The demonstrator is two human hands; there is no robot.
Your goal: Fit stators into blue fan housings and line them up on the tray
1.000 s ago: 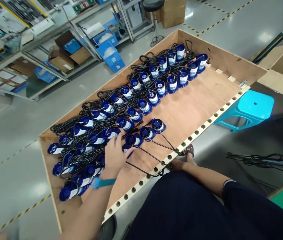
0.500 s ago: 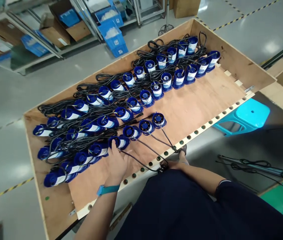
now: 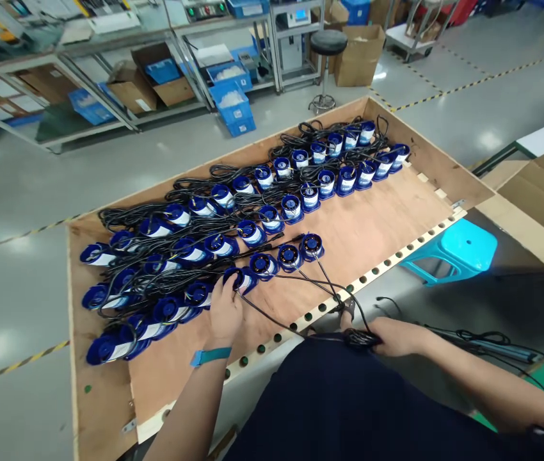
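The blue housings [image 3: 312,246] look like smooth, glossy plastic, with papery white labels [image 3: 121,350], and the black cables [image 3: 123,219] have a slightly shiny, rubbery sheath. The tray [image 3: 372,211] is smooth, matt, bare wood. The stool [image 3: 473,246] is shiny plastic, the box [image 3: 541,198] dull cardboard, the shirt [image 3: 349,403] matt cloth.

Blue housing [image 3: 248,280], bunched black cable [image 3: 361,338]
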